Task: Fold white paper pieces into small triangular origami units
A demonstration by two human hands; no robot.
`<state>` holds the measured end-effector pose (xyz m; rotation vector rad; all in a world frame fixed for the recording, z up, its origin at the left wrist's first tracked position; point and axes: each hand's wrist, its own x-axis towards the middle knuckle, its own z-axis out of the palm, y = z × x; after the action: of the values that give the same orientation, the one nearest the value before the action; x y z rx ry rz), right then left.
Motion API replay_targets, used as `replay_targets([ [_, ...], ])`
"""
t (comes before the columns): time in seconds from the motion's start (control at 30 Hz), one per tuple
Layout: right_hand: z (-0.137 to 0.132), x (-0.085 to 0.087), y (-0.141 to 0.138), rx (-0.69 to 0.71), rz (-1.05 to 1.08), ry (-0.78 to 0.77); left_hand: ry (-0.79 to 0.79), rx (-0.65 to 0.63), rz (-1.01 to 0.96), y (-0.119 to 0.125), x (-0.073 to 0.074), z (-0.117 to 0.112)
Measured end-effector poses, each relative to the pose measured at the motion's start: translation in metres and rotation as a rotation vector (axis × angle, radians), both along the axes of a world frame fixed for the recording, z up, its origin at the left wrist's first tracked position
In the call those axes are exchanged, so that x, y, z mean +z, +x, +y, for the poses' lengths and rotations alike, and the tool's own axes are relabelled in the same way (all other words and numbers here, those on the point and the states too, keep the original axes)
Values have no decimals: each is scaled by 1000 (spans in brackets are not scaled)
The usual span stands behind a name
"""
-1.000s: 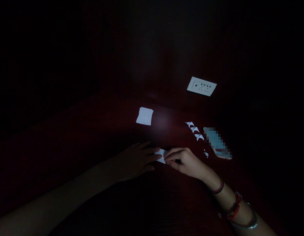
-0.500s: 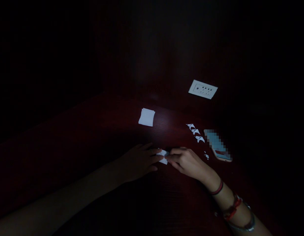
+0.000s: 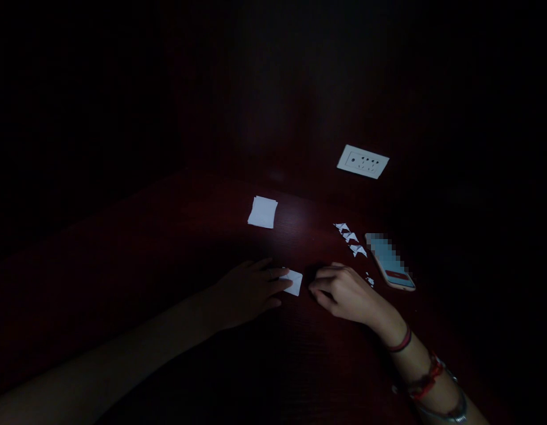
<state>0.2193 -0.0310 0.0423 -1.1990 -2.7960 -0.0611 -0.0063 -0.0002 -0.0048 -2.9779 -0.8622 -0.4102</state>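
A small white piece of paper (image 3: 295, 283), with faint crease lines, lies on the dark red table. My left hand (image 3: 251, 292) is open, its fingers spread flat, and two fingertips rest on the paper's left side. Just right of the paper, apart from it, my right hand (image 3: 339, 290) has its fingers curled together. Whatever the right fingertips may hold is hidden. Beyond the hands sits a stack of white paper sheets (image 3: 263, 212).
Several small folded paper shapes (image 3: 349, 237) lie in a row at the right, with tiny paper scraps (image 3: 370, 280) nearer my right hand. A phone (image 3: 391, 262) rests beside them. A white wall socket (image 3: 362, 162) shows behind. The surroundings are very dark.
My right hand has moved off the paper, a little to the right, with its fingers curled in. My left hand stays on the paper, whose right side now shows uncovered.
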Motion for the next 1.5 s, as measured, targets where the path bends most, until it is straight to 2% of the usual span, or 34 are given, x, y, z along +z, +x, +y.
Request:
replay_targets([
  [0.1,1,1,0,-38,60,18,-7,-18,-16,0,-1,1],
  [0.37,0,-7,-7,50,54,-73,-8,-13,33,0,1,2],
  [0.8,-6,-4,-6,113,89,-104,19,-5,6,1,-1,2],
  [1.03,-5,-7,-7,36,109,-53,15,-16,14,-1,0,1],
  [1.3,-3,-12,-4,9,109,-127,27,-26,-17,1,-3,4],
  [1.5,-3,-15,-4,-26,86,-119,17,-24,8,1,-4,5],
])
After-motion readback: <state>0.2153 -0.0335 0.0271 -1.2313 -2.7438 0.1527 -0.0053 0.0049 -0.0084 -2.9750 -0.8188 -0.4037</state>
